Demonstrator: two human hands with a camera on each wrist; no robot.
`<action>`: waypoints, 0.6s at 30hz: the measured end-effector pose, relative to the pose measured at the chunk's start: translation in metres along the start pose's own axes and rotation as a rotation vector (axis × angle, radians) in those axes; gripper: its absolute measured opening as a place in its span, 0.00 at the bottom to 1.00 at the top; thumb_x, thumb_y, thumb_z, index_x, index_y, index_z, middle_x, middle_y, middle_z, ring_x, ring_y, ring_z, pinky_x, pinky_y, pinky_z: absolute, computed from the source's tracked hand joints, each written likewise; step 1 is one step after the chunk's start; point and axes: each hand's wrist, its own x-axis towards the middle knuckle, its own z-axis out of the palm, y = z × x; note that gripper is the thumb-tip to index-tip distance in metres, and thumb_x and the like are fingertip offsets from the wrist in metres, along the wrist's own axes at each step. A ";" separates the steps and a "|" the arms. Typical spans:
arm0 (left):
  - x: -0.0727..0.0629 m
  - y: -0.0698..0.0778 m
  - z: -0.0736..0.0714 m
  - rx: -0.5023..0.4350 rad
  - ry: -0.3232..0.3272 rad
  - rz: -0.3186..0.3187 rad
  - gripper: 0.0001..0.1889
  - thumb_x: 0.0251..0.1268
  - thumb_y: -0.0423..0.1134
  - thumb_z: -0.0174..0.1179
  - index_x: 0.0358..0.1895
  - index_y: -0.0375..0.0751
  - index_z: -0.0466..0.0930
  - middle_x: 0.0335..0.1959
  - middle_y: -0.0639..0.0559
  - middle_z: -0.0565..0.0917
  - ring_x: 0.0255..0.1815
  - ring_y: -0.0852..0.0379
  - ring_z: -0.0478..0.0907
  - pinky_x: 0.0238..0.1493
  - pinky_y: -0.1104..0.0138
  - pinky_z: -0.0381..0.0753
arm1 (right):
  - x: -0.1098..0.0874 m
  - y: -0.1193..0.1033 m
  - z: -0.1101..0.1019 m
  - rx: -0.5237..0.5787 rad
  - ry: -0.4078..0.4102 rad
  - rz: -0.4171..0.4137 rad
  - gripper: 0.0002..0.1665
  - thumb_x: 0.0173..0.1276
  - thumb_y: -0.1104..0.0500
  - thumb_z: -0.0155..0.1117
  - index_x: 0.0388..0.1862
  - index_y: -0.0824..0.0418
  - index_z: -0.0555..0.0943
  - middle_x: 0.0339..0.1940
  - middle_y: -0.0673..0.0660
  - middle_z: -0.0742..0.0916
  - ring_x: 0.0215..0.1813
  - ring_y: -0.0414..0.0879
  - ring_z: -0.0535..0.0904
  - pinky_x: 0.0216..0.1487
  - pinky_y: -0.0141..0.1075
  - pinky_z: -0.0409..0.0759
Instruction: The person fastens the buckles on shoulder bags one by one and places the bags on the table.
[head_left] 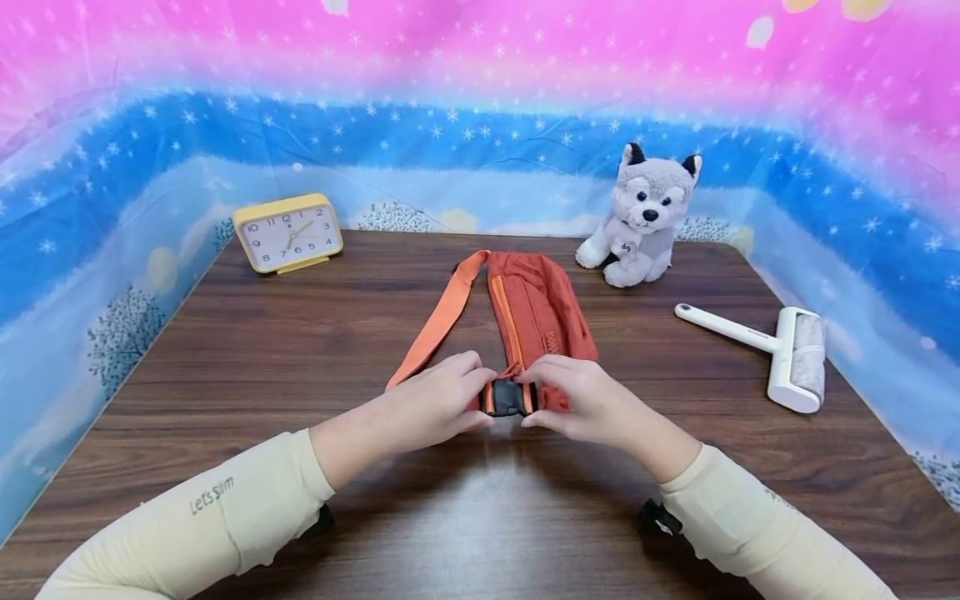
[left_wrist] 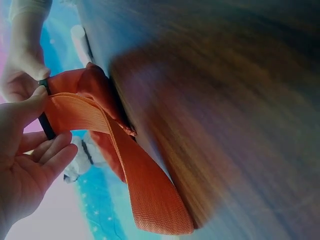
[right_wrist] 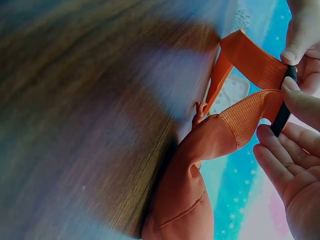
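A rust-red waist bag (head_left: 536,304) lies on the wooden table, its orange strap (head_left: 442,321) looping out to the left. At the bag's near end is a black buckle (head_left: 508,398), its two halves together in the head view. My left hand (head_left: 431,400) pinches the buckle's left end between thumb and fingers, and my right hand (head_left: 585,400) pinches the right end the same way. Both wrist views show the black buckle edge (left_wrist: 47,126) raised off the tabletop, with orange webbing (right_wrist: 252,112) running from it down to the bag.
A yellow alarm clock (head_left: 288,233) stands at the back left. At the back right sits a grey husky plush (head_left: 645,217). A white lint roller (head_left: 787,358) lies on the right side of the table (head_left: 225,358). Patterned cloth (head_left: 450,150) hangs around behind.
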 end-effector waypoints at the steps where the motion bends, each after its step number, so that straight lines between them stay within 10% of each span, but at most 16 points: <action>1: 0.000 0.000 0.000 0.003 0.003 0.003 0.24 0.55 0.43 0.69 0.50 0.30 0.77 0.33 0.51 0.71 0.32 0.59 0.68 0.32 0.71 0.72 | 0.000 0.000 0.000 -0.003 0.000 -0.001 0.24 0.47 0.61 0.78 0.43 0.65 0.79 0.39 0.54 0.83 0.37 0.41 0.78 0.37 0.36 0.78; 18: -0.002 -0.003 0.003 0.022 -0.021 0.012 0.22 0.55 0.45 0.68 0.46 0.31 0.77 0.31 0.51 0.69 0.29 0.57 0.67 0.30 0.70 0.70 | 0.003 -0.001 0.007 -0.024 -0.081 0.074 0.24 0.48 0.58 0.78 0.41 0.64 0.78 0.35 0.55 0.82 0.33 0.44 0.78 0.36 0.31 0.76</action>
